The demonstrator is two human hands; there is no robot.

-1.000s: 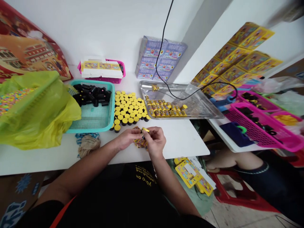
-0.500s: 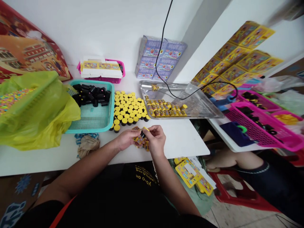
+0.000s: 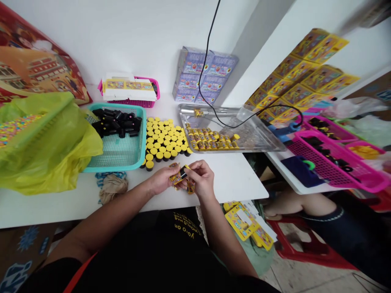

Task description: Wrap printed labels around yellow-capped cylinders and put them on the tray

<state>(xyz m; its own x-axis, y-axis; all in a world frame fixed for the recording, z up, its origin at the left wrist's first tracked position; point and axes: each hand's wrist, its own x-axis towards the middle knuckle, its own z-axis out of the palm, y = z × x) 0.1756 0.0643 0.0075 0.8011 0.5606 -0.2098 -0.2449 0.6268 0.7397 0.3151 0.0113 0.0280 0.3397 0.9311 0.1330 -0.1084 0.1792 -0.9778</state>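
A white counter [image 3: 232,179] fills the middle of the view, seen from above. At its left end a large yellow-green plastic bag [image 3: 58,150] is draped over a basket. Next to the bag stands a teal basket [image 3: 122,156], in whose far half loose black tubes [image 3: 117,122] are heaped. A clear tray [image 3: 259,136] is set at the right end of the counter, with rows of yellow-labelled tubes [image 3: 210,140] laid in it and a black cable [image 3: 203,69] trailing over it. Between the basket and the tray a tight cluster of yellow-capped tubes [image 3: 165,138] stands upright on the counter.

At the near edge, just in front of that cluster, the person's two hands are brought together. A small black tube [image 3: 183,172] is held between them, above the counter. The grip of the left hand [image 3: 163,179] is closed on one end of the tube, where a yellow printed label [image 3: 175,178] is pressed under the fingertips. The grip of the right hand [image 3: 202,179] is pinched on the other end. More yellow labels [image 3: 191,187] are seen just beneath the right hand.
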